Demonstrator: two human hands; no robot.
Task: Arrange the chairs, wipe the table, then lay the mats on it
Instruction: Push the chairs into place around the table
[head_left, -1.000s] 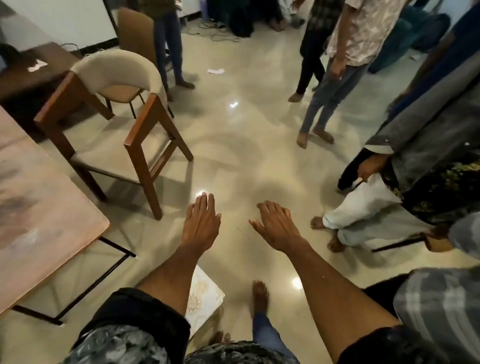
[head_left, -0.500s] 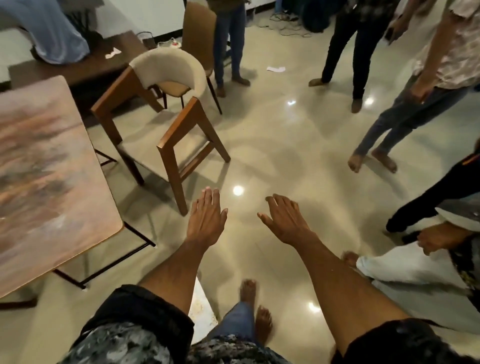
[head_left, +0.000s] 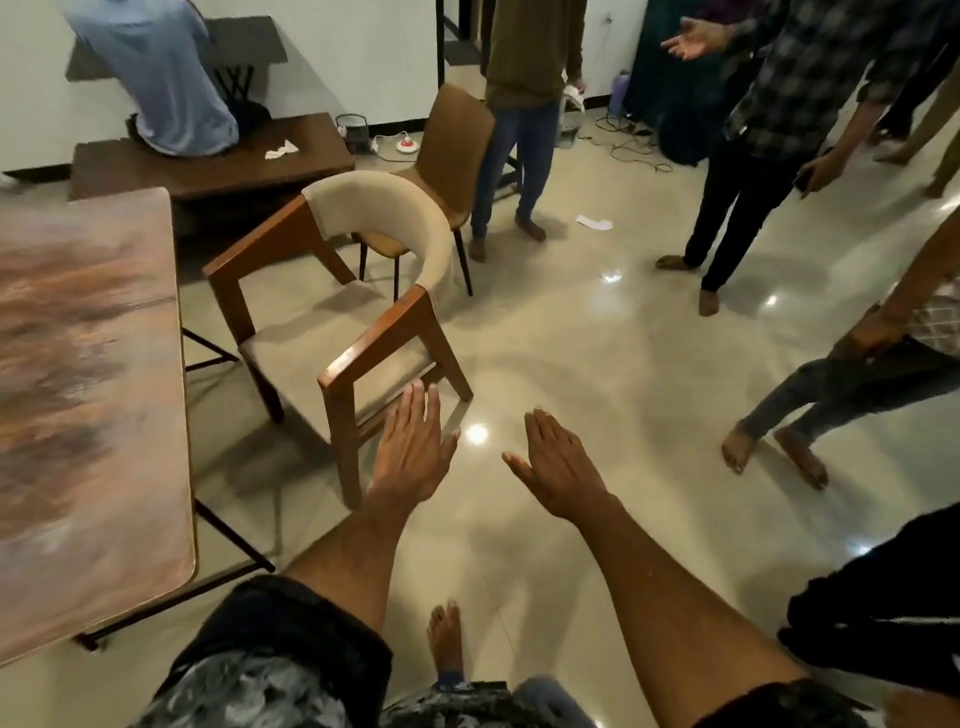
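Note:
A wooden armchair (head_left: 332, 322) with a cream padded back stands on the floor, angled away from the brown marbled table (head_left: 88, 395) at the left. My left hand (head_left: 413, 447) is stretched out flat, fingers apart, just short of the chair's near armrest and front leg, not touching it. My right hand (head_left: 558, 462) is also out and empty, over bare floor to the right of the chair. A second brown chair (head_left: 452, 150) stands behind the armchair. No mats or cloth show in view.
Several people stand around on the shiny floor at the back and right. A dark low table (head_left: 218, 166) sits against the wall, with someone in blue seated on it. Cables (head_left: 628, 140) and a scrap of paper (head_left: 595, 222) lie on the floor.
The view has swung left and forward; the armchair and table now sit closer. Both hands stayed outstretched and empty, the left one nearing the chair's armrest.

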